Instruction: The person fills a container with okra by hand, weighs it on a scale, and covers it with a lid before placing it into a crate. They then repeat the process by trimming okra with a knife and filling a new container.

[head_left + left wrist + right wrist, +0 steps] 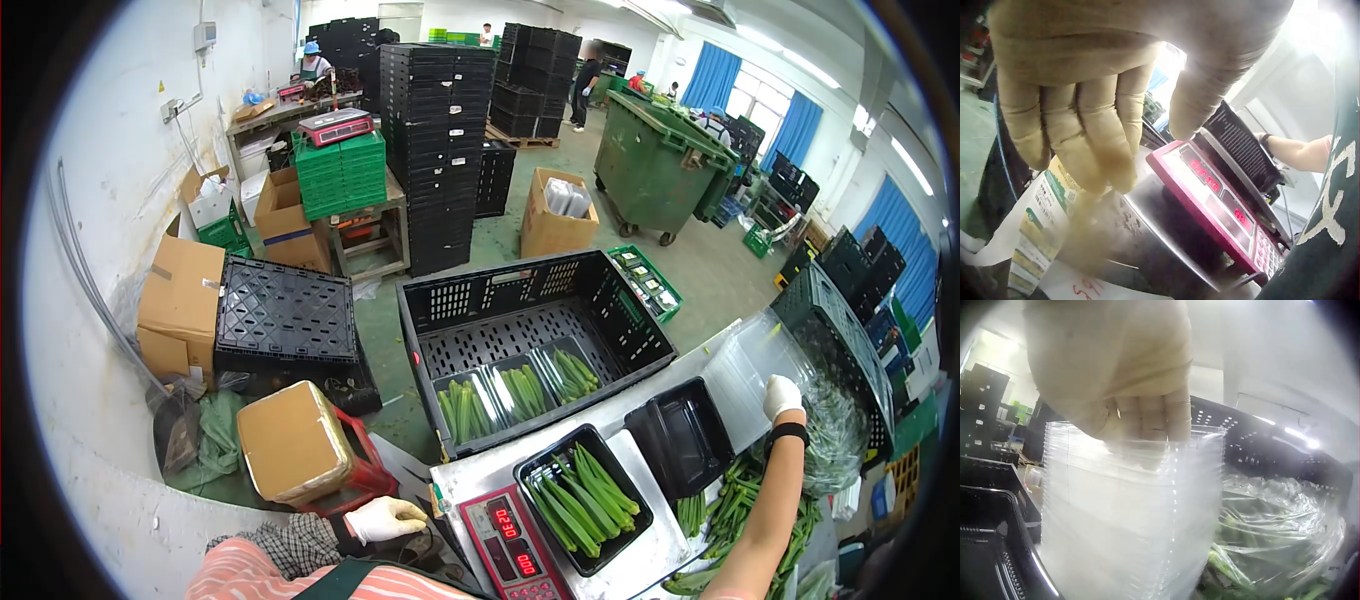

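My gloved right hand (783,398) is at the top edge of a stack of clear plastic lids (760,345). In the right wrist view, its thumb and bent fingers pinch the rim of the lids (1129,512). My gloved left hand (387,520) hangs with loosely bent fingers beside the red scale (505,540), holding nothing; the left wrist view shows its fingers (1100,134) near the scale. A black tray of okra (582,500) sits on the scale, its display lit. Black trays without okra (680,440) stand between the scale and the lids.
A large black crate (540,265) beyond the table holds three okra packs. Loose okra (735,515) and a plastic bag (835,430) lie at right. A cardboard-topped box (300,440) stands left, tall stacked black crates (430,150) behind.
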{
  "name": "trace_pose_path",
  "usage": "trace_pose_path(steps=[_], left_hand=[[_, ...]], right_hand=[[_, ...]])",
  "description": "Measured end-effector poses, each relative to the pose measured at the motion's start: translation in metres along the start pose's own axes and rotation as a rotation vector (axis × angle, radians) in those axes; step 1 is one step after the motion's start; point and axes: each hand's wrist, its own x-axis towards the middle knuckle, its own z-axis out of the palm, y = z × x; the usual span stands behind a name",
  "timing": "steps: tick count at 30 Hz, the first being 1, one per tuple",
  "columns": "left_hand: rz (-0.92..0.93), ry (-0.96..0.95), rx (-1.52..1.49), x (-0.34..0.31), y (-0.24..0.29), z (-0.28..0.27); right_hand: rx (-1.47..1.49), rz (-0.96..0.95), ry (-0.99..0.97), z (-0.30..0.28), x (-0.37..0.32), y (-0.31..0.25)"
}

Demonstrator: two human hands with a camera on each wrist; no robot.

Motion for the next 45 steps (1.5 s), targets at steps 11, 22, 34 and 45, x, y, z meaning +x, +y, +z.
trace_pose_path(steps=[11,22,34,45], left_hand=[[0.003,0.034,0.012,-0.009,-0.002,-0.005],[0.617,-0.018,-0.376,0.03,0.144,-0.056],[0.299,-0.182,-0.265,0.069,0.191,0.0],[0.478,0.09,0.117,0.087,0.176,-0.002]], right_hand=[[0.158,0.18,0.706,-0.018,-0.015,-0.006],[1.595,-0.057,-0.216,-0.149,-0.187,-0.137],[1.359,0.128,-0.116,-0.046,-0.22,-0.179],[1.08,0.3,-0.005,-0.046,-0.237,-0.209]])
